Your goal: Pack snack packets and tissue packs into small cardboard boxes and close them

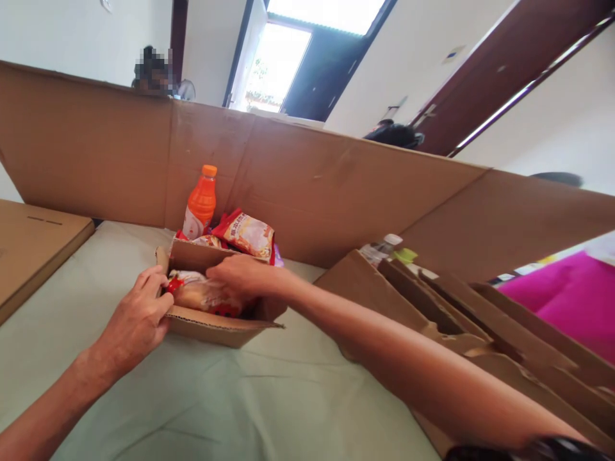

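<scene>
A small open cardboard box (211, 330) stands on the pale green cloth. My left hand (144, 304) grips its left wall, fingers closed over the edge. Inside lies a clear food packet (192, 291) with tan contents and red printing. My right hand (243, 276) reaches into the box from the right and is closed on the packet's right part; its lower fingertips are hidden. Just behind the box are a bottle of orange drink (202, 203), standing upright, and a red and white snack bag (247, 234).
A tall cardboard panel (327, 186) runs along the back. At right stand several open cardboard boxes (384, 307), with a clear bottle (384, 246) behind them and a magenta sheet (571, 301) beside. A flat carton (38, 250) lies at left. Beyond the panel, a person's head (154, 72) shows.
</scene>
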A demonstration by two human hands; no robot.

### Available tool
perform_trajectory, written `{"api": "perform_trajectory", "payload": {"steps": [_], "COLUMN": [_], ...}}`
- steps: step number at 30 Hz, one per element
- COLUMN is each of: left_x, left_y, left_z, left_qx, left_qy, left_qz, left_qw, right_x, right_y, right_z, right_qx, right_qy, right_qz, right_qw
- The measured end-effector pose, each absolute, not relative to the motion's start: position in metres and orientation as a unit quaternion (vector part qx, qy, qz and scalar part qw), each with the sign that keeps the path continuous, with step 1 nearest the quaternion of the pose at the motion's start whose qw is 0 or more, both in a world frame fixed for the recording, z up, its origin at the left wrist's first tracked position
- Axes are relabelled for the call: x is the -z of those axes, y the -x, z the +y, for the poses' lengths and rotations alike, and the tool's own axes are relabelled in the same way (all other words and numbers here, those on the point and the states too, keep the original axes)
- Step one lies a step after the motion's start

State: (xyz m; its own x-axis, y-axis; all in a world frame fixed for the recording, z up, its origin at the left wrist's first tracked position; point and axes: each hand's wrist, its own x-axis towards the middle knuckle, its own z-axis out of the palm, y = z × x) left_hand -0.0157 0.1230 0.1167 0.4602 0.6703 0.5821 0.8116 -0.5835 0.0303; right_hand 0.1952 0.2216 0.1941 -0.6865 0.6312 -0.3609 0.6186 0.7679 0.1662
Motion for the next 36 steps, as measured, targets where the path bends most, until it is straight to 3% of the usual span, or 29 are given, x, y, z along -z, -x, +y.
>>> {"api": "perform_trajectory", "payload": {"steps": [14, 20, 29, 33, 36], "left_x": [-0.112, -0.116, -0.123, -0.116, -0.107], "left_y": [0.017, 0.021, 0.000, 0.013, 0.025], "left_z": [0.137, 0.134, 0.127, 0.117, 0.108], "left_qx": [0.307, 0.315, 0.310, 0.349, 0.418], "left_qy": [0.844, 0.843, 0.844, 0.824, 0.777], "left_qz": [-0.429, -0.426, -0.428, -0.438, -0.470], "left_qw": [0.098, 0.094, 0.092, 0.091, 0.031], "right_x": [-0.175, -0.193, -0.173, -0.197, -0.210], "right_y": [-0.183, -0.206, -0.209, -0.232, -0.281], "right_z": [0.227, 0.209, 0.217, 0.203, 0.176], "right_qx": [0.024, -0.047, 0.020, 0.011, 0.010], "right_qy": [-0.359, -0.419, -0.408, -0.428, -0.474], "right_qz": [0.895, 0.887, 0.889, 0.892, 0.880], "right_qw": [0.263, 0.189, 0.205, 0.144, -0.031]}}
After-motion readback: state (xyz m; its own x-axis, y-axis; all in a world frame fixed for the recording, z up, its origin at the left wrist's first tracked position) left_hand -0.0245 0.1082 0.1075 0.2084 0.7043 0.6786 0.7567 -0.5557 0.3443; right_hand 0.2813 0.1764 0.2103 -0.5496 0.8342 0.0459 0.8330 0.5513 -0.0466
